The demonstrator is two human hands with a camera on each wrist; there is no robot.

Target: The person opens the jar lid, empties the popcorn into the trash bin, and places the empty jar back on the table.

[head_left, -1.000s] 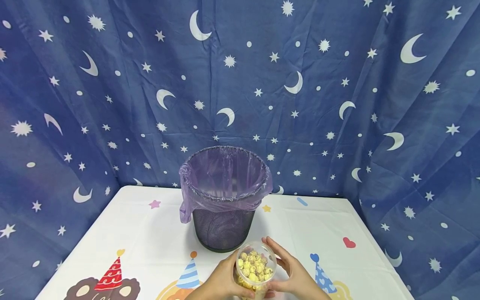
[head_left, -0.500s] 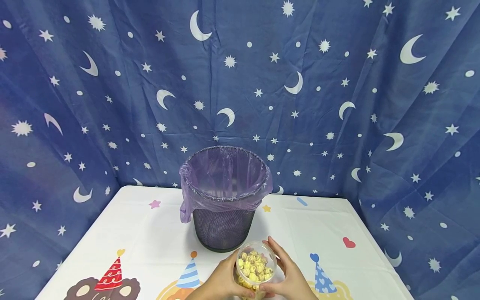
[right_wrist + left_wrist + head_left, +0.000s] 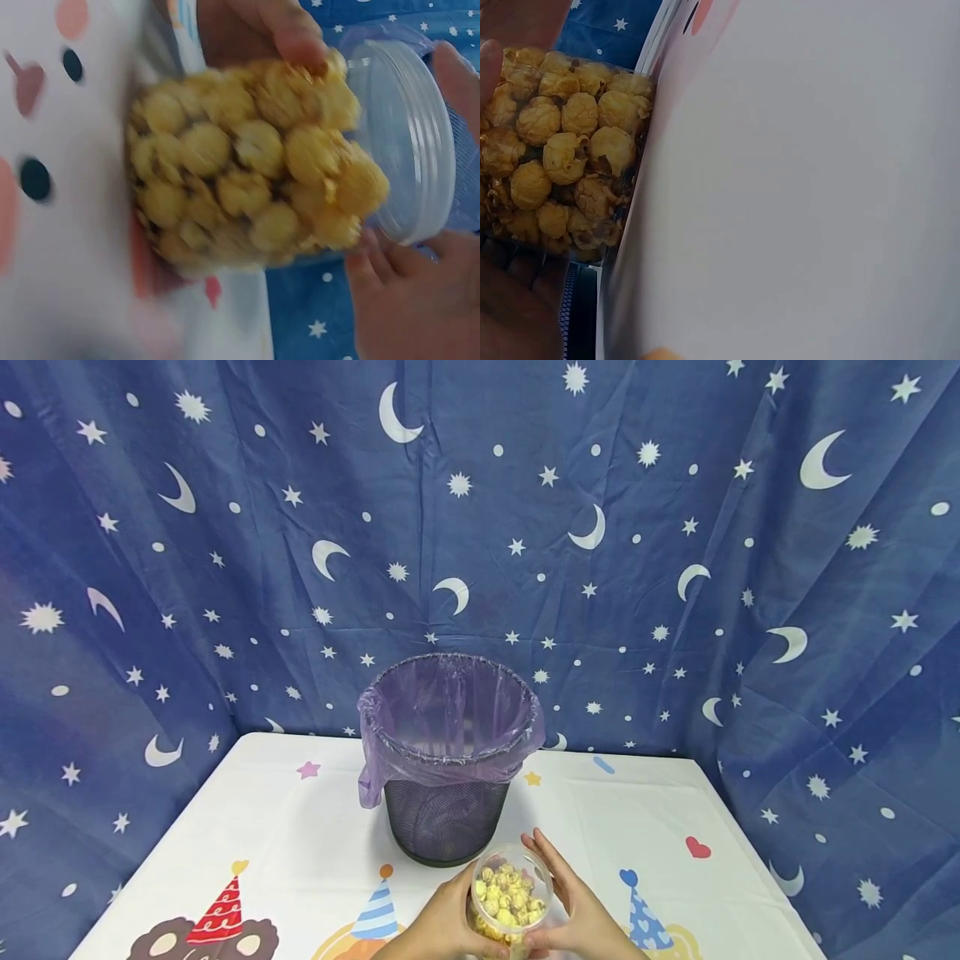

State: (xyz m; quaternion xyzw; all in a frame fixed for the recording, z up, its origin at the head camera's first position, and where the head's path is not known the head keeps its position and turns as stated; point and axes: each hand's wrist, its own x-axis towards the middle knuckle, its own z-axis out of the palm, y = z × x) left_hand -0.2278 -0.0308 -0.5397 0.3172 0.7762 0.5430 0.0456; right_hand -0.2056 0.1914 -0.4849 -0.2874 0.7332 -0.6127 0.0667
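Observation:
A clear plastic jar of yellow popcorn [image 3: 507, 893] stands near the table's front edge in the head view. My left hand [image 3: 441, 920] grips its left side; in the left wrist view, popcorn [image 3: 564, 150] shows through the wall beside the left hand's fingers [image 3: 514, 307]. From the right, my right hand [image 3: 576, 917] holds the jar near its top, thumb in front and fingers behind. A translucent ridged lid or rim [image 3: 409, 142] shows in the right wrist view, close to the right hand's fingers [image 3: 390, 274]. Whether it is a separate lid, I cannot tell.
Behind the jar stands a black mesh wastebasket [image 3: 446, 818] lined with a purple plastic bag [image 3: 450, 768]. The white tablecloth [image 3: 315, 835] carries printed cartoon figures. A blue curtain [image 3: 495, 510] with moons and stars hangs behind and at both sides.
My right hand has shifted slightly left, its thumb now farther left along the jar's front. The left hand and the jar stay in nearly the same place.

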